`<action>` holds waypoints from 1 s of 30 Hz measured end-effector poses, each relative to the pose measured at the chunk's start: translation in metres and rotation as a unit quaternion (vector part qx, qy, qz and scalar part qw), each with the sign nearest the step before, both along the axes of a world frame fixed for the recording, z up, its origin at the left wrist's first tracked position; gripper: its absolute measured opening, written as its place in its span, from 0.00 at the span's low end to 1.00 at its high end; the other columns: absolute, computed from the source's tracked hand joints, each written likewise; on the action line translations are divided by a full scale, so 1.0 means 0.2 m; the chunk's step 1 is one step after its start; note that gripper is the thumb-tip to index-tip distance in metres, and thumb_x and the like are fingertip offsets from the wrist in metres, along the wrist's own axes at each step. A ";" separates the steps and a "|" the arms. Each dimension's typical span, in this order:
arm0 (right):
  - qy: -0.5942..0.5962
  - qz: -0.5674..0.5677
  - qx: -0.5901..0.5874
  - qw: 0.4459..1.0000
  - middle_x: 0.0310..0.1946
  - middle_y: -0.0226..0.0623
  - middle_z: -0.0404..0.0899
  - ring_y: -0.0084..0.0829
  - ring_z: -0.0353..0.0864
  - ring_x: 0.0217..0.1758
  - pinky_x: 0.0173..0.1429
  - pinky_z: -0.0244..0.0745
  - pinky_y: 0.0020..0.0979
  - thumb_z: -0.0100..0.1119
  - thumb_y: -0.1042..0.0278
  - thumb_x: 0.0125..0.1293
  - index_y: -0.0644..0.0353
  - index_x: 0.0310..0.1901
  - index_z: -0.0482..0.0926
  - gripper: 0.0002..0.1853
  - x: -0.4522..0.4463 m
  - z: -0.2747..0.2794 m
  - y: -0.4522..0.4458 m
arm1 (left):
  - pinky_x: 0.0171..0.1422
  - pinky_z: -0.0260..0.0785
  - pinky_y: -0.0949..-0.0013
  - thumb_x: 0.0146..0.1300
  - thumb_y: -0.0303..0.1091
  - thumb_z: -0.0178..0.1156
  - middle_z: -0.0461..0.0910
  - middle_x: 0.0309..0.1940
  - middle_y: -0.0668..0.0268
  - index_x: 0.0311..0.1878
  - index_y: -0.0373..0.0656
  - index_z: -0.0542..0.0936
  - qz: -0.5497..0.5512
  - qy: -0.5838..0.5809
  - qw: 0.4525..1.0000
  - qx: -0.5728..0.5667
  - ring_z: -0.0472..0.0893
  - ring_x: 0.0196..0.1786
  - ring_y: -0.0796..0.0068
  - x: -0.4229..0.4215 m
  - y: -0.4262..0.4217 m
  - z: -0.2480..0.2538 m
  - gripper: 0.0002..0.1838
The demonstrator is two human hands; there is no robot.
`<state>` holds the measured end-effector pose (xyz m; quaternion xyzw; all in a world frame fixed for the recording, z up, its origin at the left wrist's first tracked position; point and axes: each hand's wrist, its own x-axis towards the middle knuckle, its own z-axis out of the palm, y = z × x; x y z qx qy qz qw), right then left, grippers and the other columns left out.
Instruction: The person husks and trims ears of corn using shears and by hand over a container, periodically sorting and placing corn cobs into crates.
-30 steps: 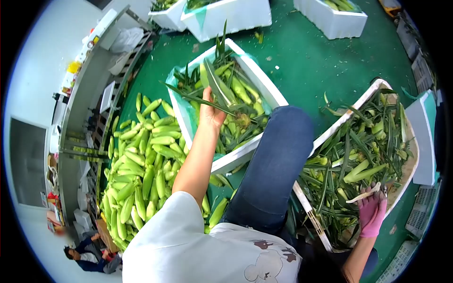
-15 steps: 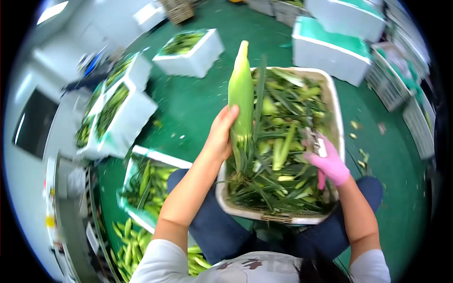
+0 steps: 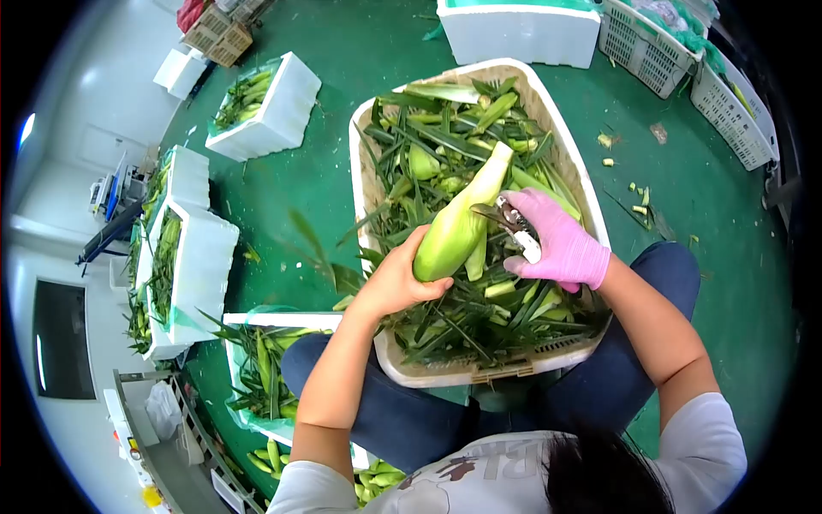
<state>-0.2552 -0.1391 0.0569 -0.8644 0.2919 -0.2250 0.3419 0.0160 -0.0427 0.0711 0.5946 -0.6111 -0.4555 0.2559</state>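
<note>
An ear of corn in its green husk (image 3: pixel 454 227) is gripped near its leafy lower end by my bare left hand (image 3: pixel 401 278). It tilts up to the right, its pale tip pointing away from me. My right hand (image 3: pixel 561 242), in a pink glove, is closed around pruning shears (image 3: pixel 524 237) with pale handles. Their dark blades lie against the husk below the tip; whether they cut into it cannot be told. Beneath both hands a white plastic basket (image 3: pixel 591 193) between my knees is full of husk leaves and cut stalk ends (image 3: pixel 437 137).
Left of my leg stands a foam box (image 3: pixel 282 320) of unhusked corn, with more ears (image 3: pixel 377 480) below it. Other foam boxes (image 3: pixel 201 274) line the left side. At the upper right are a foam box (image 3: pixel 522 36) and crates (image 3: pixel 642 47). Scraps (image 3: pixel 640 208) litter the green floor.
The corn has gone from upright to tilted rightward. My right hand has brought the shears up from over the basket to the corn's upper part. The whole view has shifted and turned.
</note>
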 end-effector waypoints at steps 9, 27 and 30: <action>-0.001 -0.024 0.231 0.973 0.28 0.43 0.77 0.38 0.79 0.30 0.40 0.77 0.36 0.60 0.67 0.57 0.63 0.50 0.74 0.19 0.07 -0.26 0.06 | 0.65 0.67 0.69 0.53 0.43 0.73 0.78 0.56 0.62 0.69 0.34 0.68 -0.010 0.132 0.983 0.126 0.75 0.56 0.75 0.06 0.01 -0.16 0.43; -0.290 -0.069 0.431 0.852 0.45 0.29 0.77 0.21 0.73 0.44 0.50 0.73 0.26 0.61 0.64 0.61 0.62 0.62 0.73 0.28 0.08 -0.14 0.03 | 0.68 0.66 0.67 0.45 0.28 0.81 0.75 0.57 0.64 0.70 0.40 0.66 0.066 0.056 0.996 -0.021 0.74 0.61 0.71 -0.14 0.07 -0.20 0.48; -0.261 -0.075 0.394 0.878 0.47 0.30 0.76 0.22 0.73 0.48 0.53 0.72 0.26 0.59 0.66 0.59 0.62 0.63 0.72 0.28 0.06 -0.08 0.02 | 0.66 0.68 0.68 0.43 0.27 0.82 0.75 0.56 0.65 0.69 0.42 0.67 0.080 0.192 0.976 0.062 0.74 0.61 0.73 -0.13 0.04 -0.16 0.49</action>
